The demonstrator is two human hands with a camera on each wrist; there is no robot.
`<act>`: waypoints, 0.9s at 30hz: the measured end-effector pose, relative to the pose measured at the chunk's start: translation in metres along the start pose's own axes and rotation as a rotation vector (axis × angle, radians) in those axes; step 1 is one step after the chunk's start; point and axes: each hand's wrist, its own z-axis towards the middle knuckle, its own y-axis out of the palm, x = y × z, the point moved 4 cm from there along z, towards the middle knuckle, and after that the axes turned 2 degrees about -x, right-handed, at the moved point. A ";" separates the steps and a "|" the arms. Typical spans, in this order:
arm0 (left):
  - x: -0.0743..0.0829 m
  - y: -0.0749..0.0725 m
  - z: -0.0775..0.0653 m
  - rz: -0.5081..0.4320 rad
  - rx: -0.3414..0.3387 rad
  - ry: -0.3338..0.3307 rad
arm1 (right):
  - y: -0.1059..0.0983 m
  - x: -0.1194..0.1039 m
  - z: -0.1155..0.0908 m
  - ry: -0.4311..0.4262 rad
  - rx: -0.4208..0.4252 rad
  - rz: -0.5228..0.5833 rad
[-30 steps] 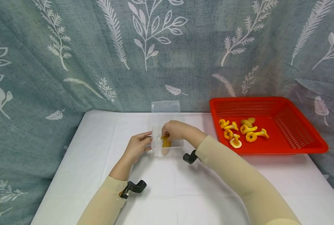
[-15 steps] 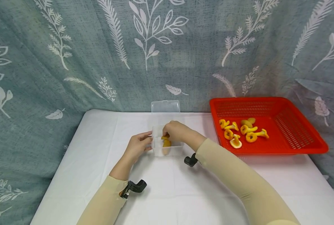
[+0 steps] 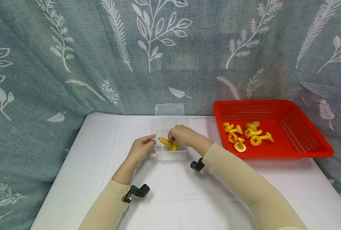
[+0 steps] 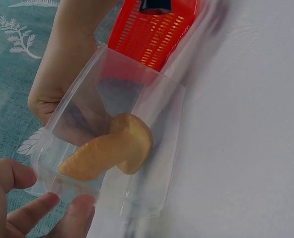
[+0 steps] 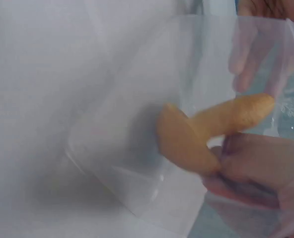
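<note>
A clear plastic box (image 3: 171,156) stands on the white table, its hinged lid (image 3: 169,109) raised at the back. My left hand (image 3: 140,150) rests against the box's left side, the fingertips spread and pressing on the outside wall. Inside the box my right hand (image 3: 183,135) pinches a yellow mushroom (image 3: 167,143), a chanterelle by its look. Its stem points up and left, its cap to the lower right. Through the wall, the left wrist view shows the same mushroom (image 4: 105,151) lying slanted. In the right wrist view the right fingertips (image 5: 231,163) are at its cap.
A red perforated plastic basket (image 3: 305,135) sits to the right, holding several yellow mushrooms (image 3: 256,140) and a couple of brownish ones (image 3: 251,126). A patterned curtain (image 3: 170,64) hangs behind the table's back edge. Each forearm carries a black wrist camera (image 3: 140,190).
The mushroom in the box has turned, from upright along the box to slanting with its stem toward the upper left. My right hand has shifted slightly right; the left hand stays put.
</note>
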 end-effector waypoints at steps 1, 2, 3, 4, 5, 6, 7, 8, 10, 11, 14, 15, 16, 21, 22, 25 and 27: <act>0.000 0.000 0.000 0.001 0.002 -0.003 | 0.000 0.001 0.000 -0.004 -0.007 0.016; 0.000 0.000 0.000 0.001 0.001 -0.001 | 0.000 0.002 0.000 -0.005 -0.012 0.033; 0.000 0.000 0.001 0.002 0.001 -0.006 | 0.000 0.003 0.000 -0.007 -0.017 0.050; 0.000 0.000 0.001 0.003 0.000 -0.009 | 0.000 0.004 0.000 -0.011 -0.019 0.066; -0.001 0.000 0.001 0.004 0.001 -0.012 | 0.000 0.005 0.000 -0.013 -0.022 0.087; -0.001 0.000 0.000 0.004 0.001 -0.016 | -0.001 0.006 0.000 -0.011 -0.027 0.112; -0.001 0.000 0.000 0.002 0.001 -0.019 | -0.002 0.006 0.000 -0.008 -0.030 0.137; -0.001 0.000 0.000 0.001 0.002 -0.021 | -0.002 0.007 0.000 -0.001 -0.034 0.165; -0.001 0.000 0.000 0.001 0.003 -0.024 | -0.004 0.008 0.000 0.008 -0.036 0.217; 0.000 0.000 0.000 0.002 0.003 -0.021 | -0.004 0.008 0.000 0.012 -0.034 0.240; -0.001 0.000 0.000 0.006 0.008 -0.013 | -0.007 0.007 0.000 0.006 -0.018 0.289; -0.001 0.000 0.000 0.007 0.009 -0.012 | -0.007 0.007 0.000 0.002 -0.012 0.296; -0.001 0.000 0.000 0.007 0.010 -0.011 | -0.008 0.006 0.001 -0.004 -0.006 0.307; -0.002 -0.001 0.000 -0.004 0.008 -0.017 | -0.006 0.004 0.003 -0.009 0.005 0.361; -0.002 -0.001 0.000 -0.005 0.004 -0.017 | -0.005 0.004 0.003 -0.006 0.005 0.373; -0.002 -0.001 0.000 -0.009 -0.005 -0.016 | -0.003 0.002 0.005 -0.002 0.008 0.405; -0.001 -0.001 -0.001 -0.012 -0.010 -0.013 | -0.003 0.000 0.006 0.002 0.014 0.405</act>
